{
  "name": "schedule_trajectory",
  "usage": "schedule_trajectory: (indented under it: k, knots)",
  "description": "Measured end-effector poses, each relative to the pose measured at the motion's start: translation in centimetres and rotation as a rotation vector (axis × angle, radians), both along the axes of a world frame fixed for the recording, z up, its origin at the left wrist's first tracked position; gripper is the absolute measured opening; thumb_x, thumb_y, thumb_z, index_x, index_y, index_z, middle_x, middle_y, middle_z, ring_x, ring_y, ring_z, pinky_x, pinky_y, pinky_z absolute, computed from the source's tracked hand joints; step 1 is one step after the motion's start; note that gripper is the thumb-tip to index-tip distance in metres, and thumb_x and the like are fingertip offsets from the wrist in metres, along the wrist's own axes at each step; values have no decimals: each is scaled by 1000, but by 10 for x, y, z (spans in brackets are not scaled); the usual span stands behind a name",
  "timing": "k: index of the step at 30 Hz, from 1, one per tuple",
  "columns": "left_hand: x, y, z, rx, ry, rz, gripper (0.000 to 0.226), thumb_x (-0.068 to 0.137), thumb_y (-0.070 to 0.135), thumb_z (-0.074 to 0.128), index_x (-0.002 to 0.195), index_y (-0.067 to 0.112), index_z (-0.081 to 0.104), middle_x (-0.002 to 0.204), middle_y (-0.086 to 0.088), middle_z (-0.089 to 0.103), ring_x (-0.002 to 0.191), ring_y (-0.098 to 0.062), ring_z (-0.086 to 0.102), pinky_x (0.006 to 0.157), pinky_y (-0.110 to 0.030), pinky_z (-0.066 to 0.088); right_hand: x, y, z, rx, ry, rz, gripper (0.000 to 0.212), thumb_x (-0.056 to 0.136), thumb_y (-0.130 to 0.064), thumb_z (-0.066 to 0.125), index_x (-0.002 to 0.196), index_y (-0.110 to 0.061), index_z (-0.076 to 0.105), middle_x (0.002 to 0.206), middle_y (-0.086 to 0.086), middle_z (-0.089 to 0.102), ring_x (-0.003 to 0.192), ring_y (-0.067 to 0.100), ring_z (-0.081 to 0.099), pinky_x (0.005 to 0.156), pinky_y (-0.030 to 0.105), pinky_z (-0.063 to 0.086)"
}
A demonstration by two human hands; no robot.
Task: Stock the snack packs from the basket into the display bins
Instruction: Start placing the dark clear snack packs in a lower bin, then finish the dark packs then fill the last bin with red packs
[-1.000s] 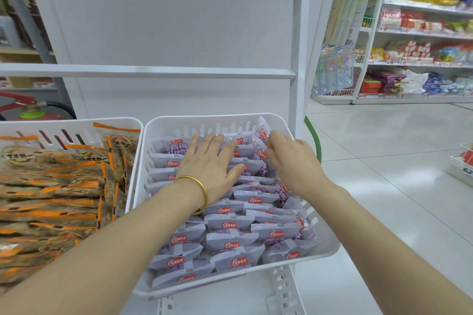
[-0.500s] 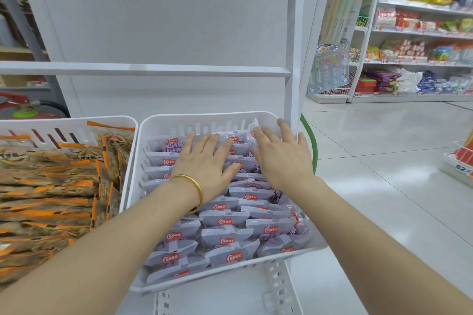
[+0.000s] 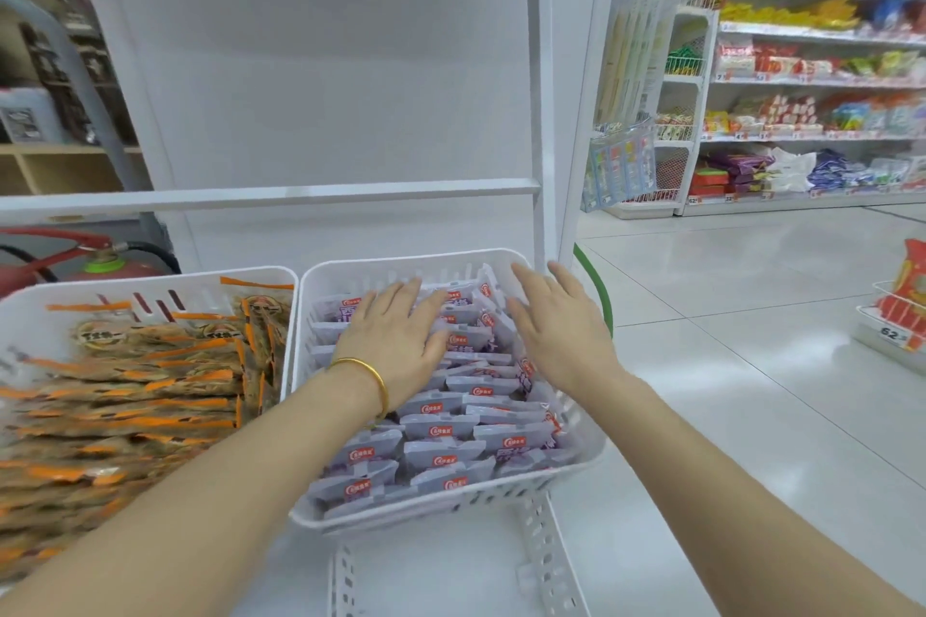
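- snack packs (image 3: 441, 426) — small purple-white film sachets with a red logo. Judged light, soft and crinkly, with slick film. Contents are probably crushable, so no hard squeeze.
- Best hold, as a guess: pinch a sealed end flap for a single pack, or press a flat palm down to shift several at once. Overlapped slick packs will likely slide if shoved from one side.
- Location: the packs fill the right display bin (image 3: 451, 511) in overlapping rows from front to back. The bin sits on the white shelf (image 3: 451, 566), just beside a second bin (image 3: 150, 278) holding orange packs (image 3: 135, 391).
- left hand (image 3: 396, 341): palm down, fingers straight, lying flat on the packs in the back-left part of the bin. It pinches nothing. There is a gold bangle (image 3: 373, 376) on the wrist.
- right hand (image 3: 556, 321): fingers straight and spread, palm down over the back-right corner, close to the bin's rim. It holds nothing. Cannot tell whether it touches the packs or hangs just above them.
- Relative: the back rows lie directly under both hands, and one or two packs show in the gap between them. The front rows are uncovered, nearer the camera, between the forearms.
- Judgement: the step looks like flattening the rows — the bin seems close to full.
- Supply basket not identifiable. A green curved edge (image 3: 604, 301) shows just past the right hand, but what it belongs to is unclear.
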State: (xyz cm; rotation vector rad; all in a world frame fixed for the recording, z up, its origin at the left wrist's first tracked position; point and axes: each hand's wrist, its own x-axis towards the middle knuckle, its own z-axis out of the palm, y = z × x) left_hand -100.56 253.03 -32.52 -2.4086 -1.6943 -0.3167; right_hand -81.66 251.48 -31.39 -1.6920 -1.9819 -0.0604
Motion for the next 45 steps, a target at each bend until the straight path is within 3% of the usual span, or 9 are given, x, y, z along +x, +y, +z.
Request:
schedule_trajectory:
  k: [7,12,17,25,29,33,37,41,45]
  knots:
    - [-32,-156,-8,16,-272,-179,68,87,47,18,138,10,43,145,-14,39,135,-29,32,111,-36,19,-21,-129,-21,32,138,130,43,100,-27,41,139,-12,41,132,8,54,126,29,39,101,38,31]
    - [-68,-282,-87,-244,-203,-60,64,88,47,25,139,11,42,145,-12,38,135,-28,29,110,-34,17,-58,-238,-109,-208,267,229,41,99,-24,43,137,-9,43,131,13,53,122,32,44,97,37,32]
    - [-99,-356,-144,-405,-158,78,50,95,23,48,142,14,35,149,-9,30,137,-28,22,113,-35,16,-61,-327,-185,-370,428,242,37,98,-16,44,135,-13,49,131,8,56,122,23,50,98,33,37]
    - [-133,-408,-189,-497,-170,205,48,94,16,46,141,14,37,147,-7,35,136,-27,25,114,-38,19,-75,-386,-262,-671,351,173,33,98,-9,44,129,-11,55,132,6,57,120,24,53,100,35,42]
    - [-145,-431,-213,-547,-184,175,46,95,17,45,141,14,38,147,-6,36,136,-28,26,114,-38,19,-84,-382,-284,-800,227,241,25,96,-8,49,114,-12,67,121,7,64,108,23,59,96,34,47]
    - [-157,-442,-229,-583,-198,170,47,94,17,45,141,15,38,147,-6,36,136,-28,26,115,-40,20,-84,-382,-281,-912,247,296,20,93,-8,55,106,-12,70,110,-1,62,99,13,56,90,25,45]
    - [-143,-445,-234,-621,-195,107,49,94,15,47,142,15,36,149,-6,33,138,-26,22,115,-37,16,-66,-374,-258,-1001,256,285,17,88,0,61,95,-12,70,100,1,66,93,15,61,91,27,48]
    - [-113,-440,-236,-646,-183,-4,49,96,16,44,144,17,33,150,-4,30,138,-24,20,114,-35,16,-51,-386,-247,-1179,44,390,14,84,-5,68,95,-13,72,90,-7,65,86,7,60,81,18,46]
    - [-88,-434,-239,-674,-176,-78,49,97,16,43,145,17,31,152,-4,26,139,-25,18,114,-35,15,-29,-402,-259,-1243,-111,369,19,81,-17,73,101,-17,71,102,-6,62,93,9,56,73,15,41]
